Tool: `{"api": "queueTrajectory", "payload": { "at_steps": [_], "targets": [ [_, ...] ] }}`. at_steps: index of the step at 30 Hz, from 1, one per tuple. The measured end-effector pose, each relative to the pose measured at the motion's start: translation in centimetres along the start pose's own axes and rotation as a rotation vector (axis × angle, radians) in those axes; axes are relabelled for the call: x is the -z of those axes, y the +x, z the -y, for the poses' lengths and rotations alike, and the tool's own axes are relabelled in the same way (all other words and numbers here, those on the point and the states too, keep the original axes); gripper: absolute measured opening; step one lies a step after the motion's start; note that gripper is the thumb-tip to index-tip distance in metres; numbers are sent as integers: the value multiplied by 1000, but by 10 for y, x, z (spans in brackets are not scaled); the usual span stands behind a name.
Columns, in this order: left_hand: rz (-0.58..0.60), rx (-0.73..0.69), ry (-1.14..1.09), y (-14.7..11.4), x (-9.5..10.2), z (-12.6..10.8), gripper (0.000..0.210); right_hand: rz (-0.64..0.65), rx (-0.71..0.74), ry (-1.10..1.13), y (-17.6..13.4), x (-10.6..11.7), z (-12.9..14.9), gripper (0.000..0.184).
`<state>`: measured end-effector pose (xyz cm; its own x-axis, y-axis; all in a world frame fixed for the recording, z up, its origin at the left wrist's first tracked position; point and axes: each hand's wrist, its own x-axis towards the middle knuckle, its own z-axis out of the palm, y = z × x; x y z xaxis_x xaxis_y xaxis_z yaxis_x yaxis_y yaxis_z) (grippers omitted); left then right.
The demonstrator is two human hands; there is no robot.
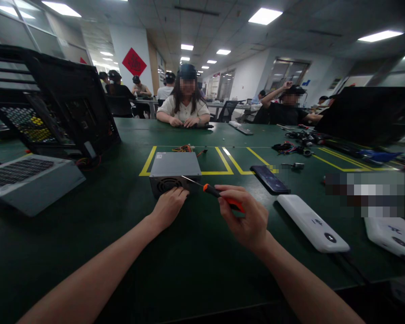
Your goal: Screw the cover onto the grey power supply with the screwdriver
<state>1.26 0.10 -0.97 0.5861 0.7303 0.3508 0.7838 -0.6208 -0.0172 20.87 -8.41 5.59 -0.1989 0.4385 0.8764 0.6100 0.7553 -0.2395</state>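
Note:
A grey computer power supply unit [176, 164] lies in the middle of the green table, its fan grille turned toward me. My left hand [170, 206] is against the lower front of it, fingers bent and close together at the grille; the fingertips are partly hidden. In my right hand [245, 216] is a screwdriver [212, 191] with an orange and black handle, gripped between thumb and fingers. Its thin shaft points left, and the tip appears in front of the unit's upper front edge; contact is unclear. Coloured cables [184, 148] come out behind the unit.
A black computer case [54, 103] stands at the left, with a grey metal cover [50, 186] before it. At right lie a phone [269, 179], a white power bank [310, 222] and a cable bundle [290, 148]. A person [185, 103] sits across the table.

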Motion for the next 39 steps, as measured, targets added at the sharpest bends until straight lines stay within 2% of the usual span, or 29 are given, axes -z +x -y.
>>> {"api": "queueTrajectory", "payload": {
  "at_steps": [10,15,22,27,33,39],
  "targets": [
    [94,21,-15,-5,5,4,28,-159,-286,132,1,-1,-2,27],
    [60,78,-95,-5,5,7,26,-200,-291,111,1,0,-5,26],
    [34,96,-118,-5,7,5,20,-148,-281,57,0,-3,-6,23],
    [35,93,-122,-4,4,4,21,-110,-216,-29,3,-3,-4,19],
    [15,71,-150,-3,2,3,22,-23,-246,-163,0,-6,-12,24],
    [8,80,-216,-3,5,1,20,75,-196,-272,0,-9,-16,30]
  ]
}}
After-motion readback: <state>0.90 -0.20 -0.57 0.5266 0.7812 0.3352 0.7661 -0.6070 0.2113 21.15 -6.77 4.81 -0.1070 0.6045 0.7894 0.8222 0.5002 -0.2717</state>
